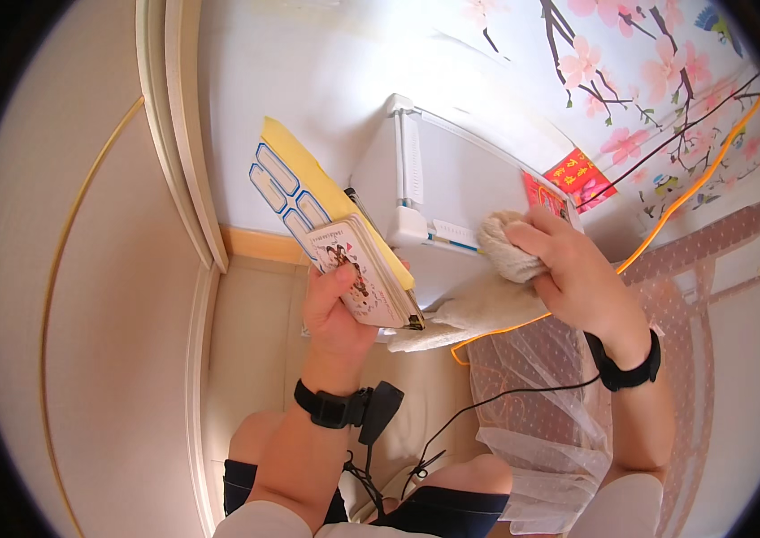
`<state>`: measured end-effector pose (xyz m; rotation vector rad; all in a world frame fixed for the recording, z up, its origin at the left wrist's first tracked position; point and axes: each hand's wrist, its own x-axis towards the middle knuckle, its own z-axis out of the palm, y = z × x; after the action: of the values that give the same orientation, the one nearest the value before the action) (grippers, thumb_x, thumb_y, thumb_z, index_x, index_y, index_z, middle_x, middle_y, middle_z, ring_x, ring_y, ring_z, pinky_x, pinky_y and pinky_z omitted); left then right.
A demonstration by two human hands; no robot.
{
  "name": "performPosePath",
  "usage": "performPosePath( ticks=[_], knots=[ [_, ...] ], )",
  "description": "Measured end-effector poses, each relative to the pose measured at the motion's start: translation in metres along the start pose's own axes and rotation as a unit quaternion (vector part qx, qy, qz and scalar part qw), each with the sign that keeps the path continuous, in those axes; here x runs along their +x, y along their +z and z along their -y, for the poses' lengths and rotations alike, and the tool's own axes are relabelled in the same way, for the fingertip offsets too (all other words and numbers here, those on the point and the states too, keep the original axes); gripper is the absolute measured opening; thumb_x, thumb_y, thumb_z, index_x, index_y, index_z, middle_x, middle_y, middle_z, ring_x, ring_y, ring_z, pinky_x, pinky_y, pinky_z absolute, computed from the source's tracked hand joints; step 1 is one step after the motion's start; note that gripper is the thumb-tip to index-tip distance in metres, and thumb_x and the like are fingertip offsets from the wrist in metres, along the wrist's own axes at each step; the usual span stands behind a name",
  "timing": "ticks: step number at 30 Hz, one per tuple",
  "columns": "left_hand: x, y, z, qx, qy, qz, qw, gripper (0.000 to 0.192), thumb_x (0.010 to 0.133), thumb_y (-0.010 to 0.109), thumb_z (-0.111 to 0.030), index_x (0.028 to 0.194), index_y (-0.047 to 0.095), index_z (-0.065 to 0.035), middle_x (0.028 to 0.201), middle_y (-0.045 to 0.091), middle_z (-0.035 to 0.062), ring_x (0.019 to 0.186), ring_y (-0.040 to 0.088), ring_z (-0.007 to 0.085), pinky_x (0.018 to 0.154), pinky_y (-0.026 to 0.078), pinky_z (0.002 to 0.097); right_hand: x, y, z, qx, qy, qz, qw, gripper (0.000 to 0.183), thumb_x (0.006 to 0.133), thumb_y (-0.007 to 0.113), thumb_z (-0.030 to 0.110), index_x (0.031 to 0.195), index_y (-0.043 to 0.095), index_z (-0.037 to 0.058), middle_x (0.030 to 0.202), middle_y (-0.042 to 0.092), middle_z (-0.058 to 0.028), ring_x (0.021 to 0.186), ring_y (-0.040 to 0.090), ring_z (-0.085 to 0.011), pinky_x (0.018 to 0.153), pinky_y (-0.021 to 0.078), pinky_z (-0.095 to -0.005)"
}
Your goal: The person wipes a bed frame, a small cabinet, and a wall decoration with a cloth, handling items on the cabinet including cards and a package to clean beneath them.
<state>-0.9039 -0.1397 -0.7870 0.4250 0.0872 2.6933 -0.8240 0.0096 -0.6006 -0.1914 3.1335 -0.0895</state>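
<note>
My left hand (339, 306) grips a small stack: a notebook with a printed cover (359, 276) on top, a yellow paper item (306, 168) and a sheet with blue-outlined labels (279, 185) sticking out beyond it. In my right hand (571, 272) is a bunched beige cloth (511, 249), held at the edge of a light grey box-shaped cabinet (467, 161) with white corner pieces. Whether the cloth touches the cabinet cannot be told. A pale fluffy fabric item (480, 313) lies below the cloth, partly hidden by my right hand.
An orange cord (689, 195) and a black cable (507, 393) run across the right side. Sheer netting (541, 437) hangs at the lower right. A pale door panel (104, 282) stands left. Red printed papers (581, 180) are near the floral wall (622, 81).
</note>
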Motion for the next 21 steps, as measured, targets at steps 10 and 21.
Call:
performPosePath(
  ticks=[10, 21],
  knots=[
    [0.0, -0.001, 0.004, 0.018, 0.019, -0.018, 1.0, 0.039, 0.078, 0.052, -0.024, 0.108, 0.05, 0.0, 0.095, 0.057, 0.0139, 0.085, 0.059, 0.0262, 0.069, 0.05, 0.0357, 0.03, 0.017, 0.028, -0.031, -0.071, -0.168, 0.983, 0.049, 0.06, 0.049, -0.008, 0.106, 0.056, 0.0056, 0.094, 0.053, -0.0118, 0.088, 0.053, -0.0309, 0.071, 0.0466, -0.0383],
    [-0.002, 0.001, 0.002, 0.007, 0.012, -0.023, 1.0, 0.039, 0.077, 0.053, -0.023, 0.109, 0.049, -0.0009, 0.095, 0.055, 0.014, 0.084, 0.058, 0.0265, 0.069, 0.049, 0.0364, 0.013, 0.019, 0.01, 0.059, -0.024, -0.063, 0.996, 0.042, 0.063, 0.054, -0.005, 0.104, 0.059, 0.0028, 0.095, 0.054, -0.0077, 0.085, 0.055, -0.0208, 0.072, 0.0464, -0.0285]
  ],
)
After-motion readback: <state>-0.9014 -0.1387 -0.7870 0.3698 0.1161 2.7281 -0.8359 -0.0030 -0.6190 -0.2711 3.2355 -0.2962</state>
